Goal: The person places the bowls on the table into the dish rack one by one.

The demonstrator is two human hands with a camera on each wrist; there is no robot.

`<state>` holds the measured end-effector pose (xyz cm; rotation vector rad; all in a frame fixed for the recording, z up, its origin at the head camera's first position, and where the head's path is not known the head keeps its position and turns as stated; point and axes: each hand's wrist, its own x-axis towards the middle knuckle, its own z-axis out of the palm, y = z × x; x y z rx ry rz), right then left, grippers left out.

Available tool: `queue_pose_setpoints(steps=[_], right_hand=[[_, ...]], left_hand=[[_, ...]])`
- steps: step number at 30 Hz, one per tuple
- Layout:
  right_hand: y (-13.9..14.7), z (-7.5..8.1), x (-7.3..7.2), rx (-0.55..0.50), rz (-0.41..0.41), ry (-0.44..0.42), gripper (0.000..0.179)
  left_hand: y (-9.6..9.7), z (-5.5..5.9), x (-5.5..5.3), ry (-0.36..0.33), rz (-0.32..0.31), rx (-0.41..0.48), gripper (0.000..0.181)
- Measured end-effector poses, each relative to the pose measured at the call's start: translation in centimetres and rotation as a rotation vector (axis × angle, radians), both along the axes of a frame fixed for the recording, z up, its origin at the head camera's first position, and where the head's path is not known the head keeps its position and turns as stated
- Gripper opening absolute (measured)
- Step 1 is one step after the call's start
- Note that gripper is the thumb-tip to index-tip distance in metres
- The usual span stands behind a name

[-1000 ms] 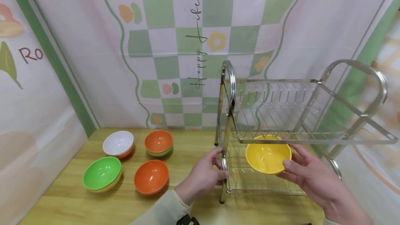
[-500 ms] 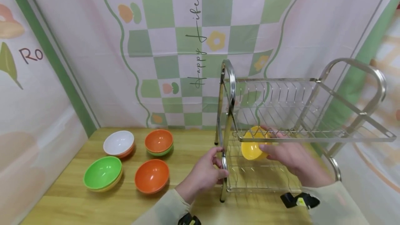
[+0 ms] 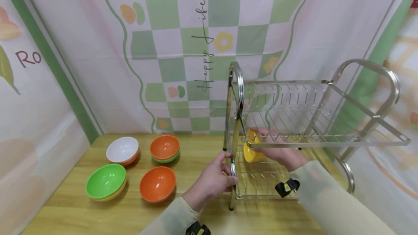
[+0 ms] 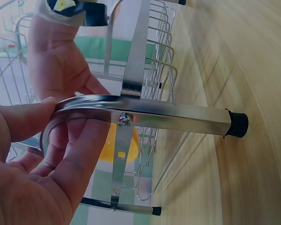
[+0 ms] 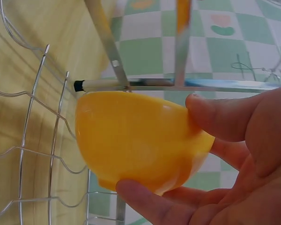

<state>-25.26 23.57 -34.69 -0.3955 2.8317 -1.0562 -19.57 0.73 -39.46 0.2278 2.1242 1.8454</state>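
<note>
A two-tier metal dish rack stands on the right of the table. My left hand grips its near left leg, thumb and fingers curled round the chrome tube in the left wrist view. Between the tiers, my right hand holds a yellow bowl by its side and base. The bowl is tipped on its side, its opening toward the rack's left end, close over the wavy wires of the lower tier. From the head view, the upper tier partly hides the bowl and fingers.
Left on the wooden table are a white bowl on an orange one, a green bowl on a yellow one, an orange bowl on a green one, and another orange bowl. A patterned curtain hangs behind.
My right hand has carried the yellow bowl leftward and deeper under the upper tier, turning it from facing up onto its side. The left hand keeps its grip on the rack leg.
</note>
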Motion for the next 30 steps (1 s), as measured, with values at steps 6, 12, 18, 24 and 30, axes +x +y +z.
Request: queue_pose_setpoints(steps=[6, 12, 18, 24, 30], right_hand=[[-1.1, -0.2, -0.6, 0.017, -0.015, -0.017, 0.072], [-0.9, -2.5, -2.8, -0.003, -0.016, -0.010, 0.073], [-1.0, -2.8, -3.4, 0.019, -0.040, 0.004, 0.075], [-2.2, -1.4, -2.1, 0.077, -0.036, 0.019, 0.071], [-3.1, -0.4, -1.5, 0.097, -0.017, 0.019, 0.059]], left_hand=[[0.0, 0.1, 0.1, -0.008, 0.002, 0.002, 0.070], [-0.1, 0.0, 0.1, -0.009, 0.002, 0.005, 0.070], [0.0, -0.1, 0.1, 0.002, -0.001, -0.004, 0.070], [-0.1, -0.2, 0.1, 0.004, -0.008, 0.001, 0.070], [-0.1, -0.1, 0.0, 0.002, -0.010, -0.002, 0.069]])
